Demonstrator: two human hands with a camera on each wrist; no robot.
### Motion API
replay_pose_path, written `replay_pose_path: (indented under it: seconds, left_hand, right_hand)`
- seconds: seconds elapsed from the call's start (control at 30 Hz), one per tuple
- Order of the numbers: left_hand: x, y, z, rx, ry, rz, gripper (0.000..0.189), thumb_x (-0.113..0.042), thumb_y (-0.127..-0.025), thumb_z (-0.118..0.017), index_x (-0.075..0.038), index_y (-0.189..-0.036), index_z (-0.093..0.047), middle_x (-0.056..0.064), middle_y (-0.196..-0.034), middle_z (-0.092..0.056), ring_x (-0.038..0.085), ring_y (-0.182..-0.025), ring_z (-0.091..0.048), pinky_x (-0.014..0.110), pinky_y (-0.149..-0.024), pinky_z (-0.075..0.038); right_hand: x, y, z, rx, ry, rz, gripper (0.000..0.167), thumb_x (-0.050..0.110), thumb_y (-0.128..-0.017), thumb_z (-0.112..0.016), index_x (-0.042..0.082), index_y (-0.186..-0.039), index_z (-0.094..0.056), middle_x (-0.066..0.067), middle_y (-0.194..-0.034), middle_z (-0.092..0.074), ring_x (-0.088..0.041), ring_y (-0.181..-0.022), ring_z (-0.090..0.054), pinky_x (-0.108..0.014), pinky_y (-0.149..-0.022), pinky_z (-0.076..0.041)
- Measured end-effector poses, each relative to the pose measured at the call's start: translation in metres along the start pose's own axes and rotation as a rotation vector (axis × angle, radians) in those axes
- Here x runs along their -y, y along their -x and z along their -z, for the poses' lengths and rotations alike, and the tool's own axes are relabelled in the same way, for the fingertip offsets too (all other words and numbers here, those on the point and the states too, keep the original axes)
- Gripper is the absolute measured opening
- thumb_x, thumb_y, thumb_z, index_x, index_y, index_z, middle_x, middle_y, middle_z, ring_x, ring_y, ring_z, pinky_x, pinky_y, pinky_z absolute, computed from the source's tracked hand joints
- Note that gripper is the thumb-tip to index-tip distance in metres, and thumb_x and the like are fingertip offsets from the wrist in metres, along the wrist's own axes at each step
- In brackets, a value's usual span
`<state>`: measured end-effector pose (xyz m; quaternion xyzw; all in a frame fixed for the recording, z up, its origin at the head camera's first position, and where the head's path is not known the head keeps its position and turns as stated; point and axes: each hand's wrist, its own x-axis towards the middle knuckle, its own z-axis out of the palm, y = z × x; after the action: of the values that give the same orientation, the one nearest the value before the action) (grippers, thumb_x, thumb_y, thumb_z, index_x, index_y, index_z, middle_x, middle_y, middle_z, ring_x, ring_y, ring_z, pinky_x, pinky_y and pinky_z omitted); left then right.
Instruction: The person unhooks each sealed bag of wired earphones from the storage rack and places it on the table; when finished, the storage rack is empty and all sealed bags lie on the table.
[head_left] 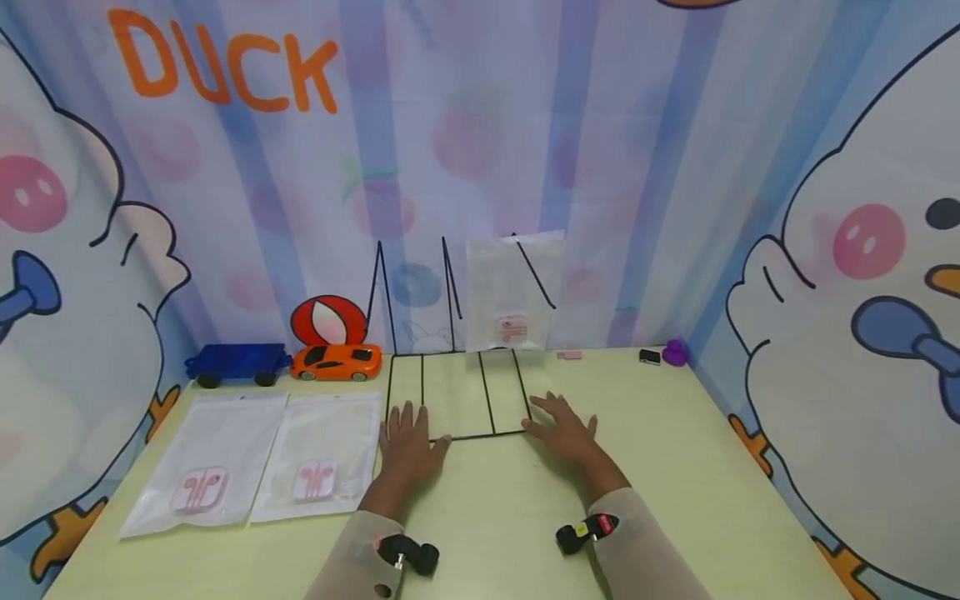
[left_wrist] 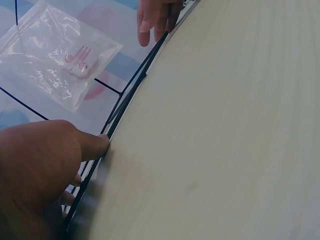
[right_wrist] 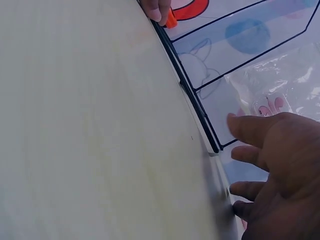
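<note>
A black wire rack (head_left: 487, 392) lies with its base flat on the table, its thin uprights rising at the back. From its right upright hangs a clear bag (head_left: 491, 279) holding pink-and-white earphones in a case. My left hand (head_left: 408, 450) is at the rack's front left corner, fingers spread; in the left wrist view its thumb (left_wrist: 95, 146) touches the front bar. By the front right corner is my right hand (head_left: 564, 433), its fingers apart and holding nothing. Whether it touches the wire, I cannot tell.
Two similar earphone bags, one far left (head_left: 217, 450) and one nearer (head_left: 322, 450), lie left of the rack. Behind them stand a blue toy trailer (head_left: 238, 360) and an orange toy car (head_left: 337, 362). A pink eraser-like piece (head_left: 570, 355), a small black item (head_left: 649, 357) and a purple object (head_left: 675, 352) sit back right.
</note>
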<state>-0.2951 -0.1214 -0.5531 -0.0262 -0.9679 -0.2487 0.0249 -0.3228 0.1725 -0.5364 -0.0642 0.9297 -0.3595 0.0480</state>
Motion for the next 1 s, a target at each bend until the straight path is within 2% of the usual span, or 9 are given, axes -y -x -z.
replay_pose_path:
  seconds: [0.1,0.33,0.6,0.83,1.0]
  left_hand:
    - [0.000,0.000,0.002,-0.001,0.004,0.002,0.075,-0.038,-0.106,-0.064,0.008,-0.161,-0.044,0.033,-0.174,-0.031,0.056,-0.164,-0.022,0.075,-0.132,-0.015]
    - [0.000,-0.001,0.001,-0.007,0.012,0.001,0.075,-0.038,-0.106,-0.064,0.007,-0.162,-0.044,0.033,-0.174,-0.031,0.055,-0.165,-0.021,0.074,-0.133,-0.015]
    - [0.002,0.000,-0.002,-0.018,0.033,0.006,0.075,-0.038,-0.106,-0.064,0.007,-0.162,-0.043,0.032,-0.174,-0.030,0.055,-0.165,-0.020,0.075,-0.133,-0.014]
    - [0.003,0.000,-0.002,-0.019,0.033,0.009,0.075,-0.038,-0.107,-0.064,0.007,-0.162,-0.043,0.032,-0.175,-0.030,0.055,-0.165,-0.021,0.075,-0.133,-0.014]
    - [0.003,0.000,-0.003,-0.023,0.036,-0.001,0.075,-0.039,-0.106,-0.064,0.006,-0.162,-0.044,0.032,-0.175,-0.031,0.055,-0.165,-0.021,0.074,-0.133,-0.015]
  right_hand:
    - [0.004,-0.004,0.006,-0.015,-0.063,0.019,0.060,0.042,-0.110,-0.061,0.015,-0.163,-0.051,-0.018,-0.179,-0.032,-0.046,-0.168,-0.023,-0.086,-0.125,0.003]
    - [0.014,-0.020,0.018,0.002,-0.306,0.046,0.058,0.030,-0.110,-0.064,0.008,-0.163,-0.051,-0.023,-0.176,-0.035,-0.048,-0.167,-0.026,-0.069,-0.133,-0.025]
    - [0.025,-0.038,0.041,-0.005,-0.405,0.049,0.057,0.028,-0.112,-0.062,0.008,-0.164,-0.049,-0.021,-0.178,-0.032,-0.045,-0.167,-0.028,-0.066,-0.133,-0.027]
    - [0.023,-0.057,0.057,-0.041,-0.469,0.015,0.057,0.026,-0.112,-0.063,0.009,-0.164,-0.049,-0.016,-0.180,-0.032,-0.041,-0.168,-0.028,-0.063,-0.133,-0.031]
    - [0.021,-0.066,0.070,-0.047,-0.445,0.055,0.061,0.024,-0.108,-0.069,0.011,-0.164,-0.050,-0.018,-0.179,-0.032,-0.042,-0.168,-0.027,-0.065,-0.131,-0.033]
